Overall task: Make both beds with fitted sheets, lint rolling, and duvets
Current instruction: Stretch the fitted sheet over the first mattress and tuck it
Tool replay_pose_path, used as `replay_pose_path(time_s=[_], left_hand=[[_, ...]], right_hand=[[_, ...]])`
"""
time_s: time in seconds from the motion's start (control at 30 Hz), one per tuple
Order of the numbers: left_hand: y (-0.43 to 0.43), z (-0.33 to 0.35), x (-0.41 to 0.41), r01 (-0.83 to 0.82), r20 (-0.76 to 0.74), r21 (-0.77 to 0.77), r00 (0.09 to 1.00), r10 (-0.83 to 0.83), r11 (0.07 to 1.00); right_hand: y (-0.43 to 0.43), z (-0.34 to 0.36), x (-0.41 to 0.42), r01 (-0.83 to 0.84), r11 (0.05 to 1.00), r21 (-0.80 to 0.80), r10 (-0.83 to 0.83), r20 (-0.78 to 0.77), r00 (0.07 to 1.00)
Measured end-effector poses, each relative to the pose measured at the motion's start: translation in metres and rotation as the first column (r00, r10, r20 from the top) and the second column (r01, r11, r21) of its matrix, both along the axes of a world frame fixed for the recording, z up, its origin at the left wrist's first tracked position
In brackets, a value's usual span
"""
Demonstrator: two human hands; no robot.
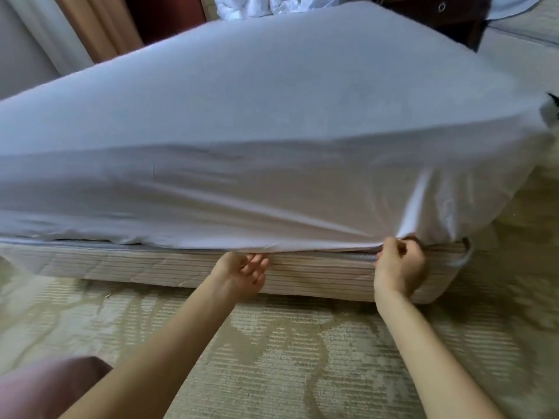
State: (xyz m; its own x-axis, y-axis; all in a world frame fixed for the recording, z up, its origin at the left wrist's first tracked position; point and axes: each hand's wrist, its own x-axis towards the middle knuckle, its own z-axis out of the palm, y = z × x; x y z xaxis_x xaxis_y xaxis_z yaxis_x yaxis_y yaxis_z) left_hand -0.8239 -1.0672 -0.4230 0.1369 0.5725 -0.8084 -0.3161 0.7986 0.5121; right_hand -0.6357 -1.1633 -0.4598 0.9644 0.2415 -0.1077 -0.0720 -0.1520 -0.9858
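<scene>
- As it lies stretched over a tilted mattress (hidden beneath), sheet (272,131) covers the top and near side. Its hem runs along the gap just above base (181,267).
- Bedding (251,7): white heap beyond the far edge, well apart from both hands.
- Handling, judged: thin, soft, light cloth that creases easily. A fitted hem likely springs back if released. The mattress probably weighs far more than the cloth and gives little.
- Best hold, judged: the hem itself near the right corner, where slack gathers in one bright fold.
- Right hand (399,267): fingers curled and pressed together, pinching the hem at the foot of that fold. Creases fan left from the pinch.
- Left hand (242,273): palm up, holding nothing.
- Left fingers (260,261): relaxed, slightly apart, tips touching the hem's underside at the gap.
- Hem between the two hands looks taut, lying just above the fingertips.
</scene>
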Motion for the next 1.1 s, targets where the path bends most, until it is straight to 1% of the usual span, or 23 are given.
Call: replay_pose_path(time_s=[0.07,0.13,0.2,0.27,0.37,0.4,0.53,0.63,0.73,0.83,0.93,1.1], left_hand=[[0.02,0.008,-0.023,-0.147,-0.008,0.044,0.989,0.148,0.988],[0.04,0.015,-0.043,-0.244,-0.027,0.092,0.969,0.247,0.965],[0.052,0.015,-0.06,-0.266,-0.061,0.109,0.96,0.273,0.958],[0.055,0.012,-0.071,-0.204,-0.092,0.113,0.972,0.215,0.972],[0.062,0.0,-0.081,-0.074,-0.177,0.148,0.979,0.1,0.986],[0.065,-0.004,-0.081,-0.057,-0.189,0.151,0.978,0.085,0.987],[0.08,-0.021,-0.082,-0.048,-0.301,0.227,0.946,0.117,0.973],[0.079,-0.026,-0.088,-0.027,-0.284,0.237,0.954,0.096,0.971],[0.072,-0.023,-0.096,0.062,-0.309,0.255,0.951,0.021,0.965],[0.072,-0.025,-0.1,0.099,-0.322,0.347,0.946,0.02,0.933],[0.074,-0.027,-0.101,0.086,-0.303,0.395,0.952,0.041,0.915],[0.079,-0.03,-0.101,0.048,-0.279,0.367,0.958,0.061,0.929]], right_hand=[[0.003,0.0,-0.005,0.036,0.996,0.086,-0.029,-0.077,0.997],[0.008,0.002,-0.008,0.084,0.986,0.145,-0.053,-0.206,0.977],[0.014,0.007,-0.015,0.136,0.979,0.154,-0.082,-0.312,0.947],[0.018,0.01,-0.021,0.131,0.982,0.134,-0.076,-0.356,0.931],[0.018,0.008,-0.027,-0.02,0.997,0.073,0.045,-0.352,0.935],[0.016,0.008,-0.025,-0.074,0.995,0.069,0.094,-0.361,0.928],[0.01,0.013,-0.016,-0.243,0.966,0.084,0.255,-0.437,0.862],[0.009,0.014,-0.014,-0.31,0.945,0.101,0.318,-0.491,0.811],[0.013,0.013,-0.019,-0.271,0.958,0.092,0.28,-0.495,0.823],[0.019,0.013,-0.024,-0.204,0.978,0.043,0.202,-0.441,0.874],[0.024,0.009,-0.029,-0.165,0.986,0.001,0.154,-0.375,0.914],[0.027,0.005,-0.034,-0.124,0.992,-0.033,0.105,-0.337,0.936]])
